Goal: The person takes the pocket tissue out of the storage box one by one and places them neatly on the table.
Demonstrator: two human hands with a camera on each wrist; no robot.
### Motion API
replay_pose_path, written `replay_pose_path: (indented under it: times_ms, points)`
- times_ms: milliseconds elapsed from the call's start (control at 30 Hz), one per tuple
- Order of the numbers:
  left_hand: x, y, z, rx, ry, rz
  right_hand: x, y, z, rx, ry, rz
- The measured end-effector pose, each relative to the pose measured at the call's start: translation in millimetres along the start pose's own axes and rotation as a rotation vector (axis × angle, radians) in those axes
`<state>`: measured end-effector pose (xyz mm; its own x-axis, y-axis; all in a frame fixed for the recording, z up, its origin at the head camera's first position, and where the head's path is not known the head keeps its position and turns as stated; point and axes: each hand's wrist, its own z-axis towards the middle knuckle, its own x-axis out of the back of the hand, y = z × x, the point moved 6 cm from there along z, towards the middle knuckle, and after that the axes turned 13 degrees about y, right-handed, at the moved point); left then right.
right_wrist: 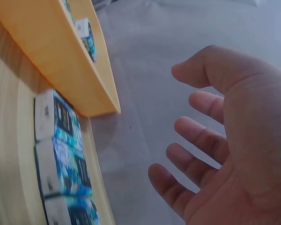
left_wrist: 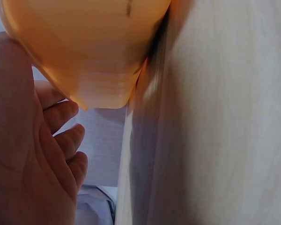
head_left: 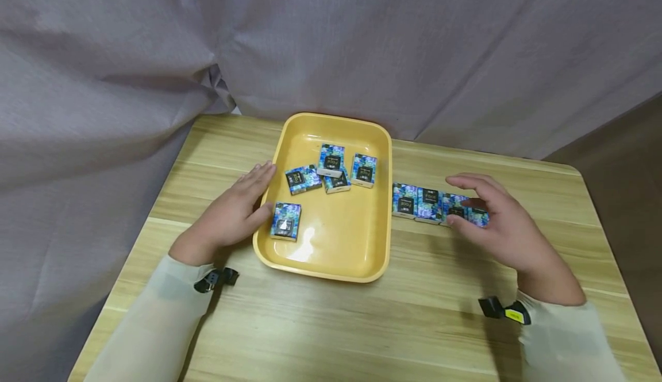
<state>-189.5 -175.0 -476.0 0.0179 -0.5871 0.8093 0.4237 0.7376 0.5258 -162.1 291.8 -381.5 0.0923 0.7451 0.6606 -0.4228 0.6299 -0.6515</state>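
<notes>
Pale long sleeves [head_left: 155,319] lie nearest the head camera, a black strap [head_left: 209,280] at the left wrist; the person's bare hands extend beyond them. Small flat cartons in blue floral print with dark label panels [head_left: 428,203] form a row on the table, just beside the right wall of a yellow, round-cornered, plastic-looking tray [head_left: 341,232]; at least four show, set side by side, probably to keep the line straight. Above the row's right end hangs the right hand [head_left: 501,227], thumb well apart from loosely bent fingers, nothing between them; the right wrist view shows it clear of the cartons. At the tray's opposite side, the left hand [head_left: 233,209] touches the rim, its fingers relaxed and not wrapped around it, perhaps to steady the tray.

Inside the tray lie five more cartons; a lone carton [head_left: 285,221] sits in the near left part; farther in, an upper carton [head_left: 331,158] partly covers a lower carton [head_left: 338,184], with a sideways carton [head_left: 303,178] to their left and a separate carton [head_left: 364,169] near the right wall; beneath everything is a light wood-grain table [head_left: 320,324], and behind it hangs a greyish-mauve cloth curtain [head_left: 362,37].
</notes>
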Motion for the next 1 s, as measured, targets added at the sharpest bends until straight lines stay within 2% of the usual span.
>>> replay_pose_path:
  times_ms: [233,633,1000]
  points:
    - [1.1,0.7,0.0,0.001,0.001,-0.005,-18,-15,13,0.036,-0.019,0.037]
    - [0.1,0.4,-0.4,0.011,-0.003,-0.004,-45,-29,28,0.039,-0.029,0.104]
    - [-0.1,1.0,0.0,0.011,-0.007,-0.003,-74,-33,48,-0.053,-0.039,0.171]
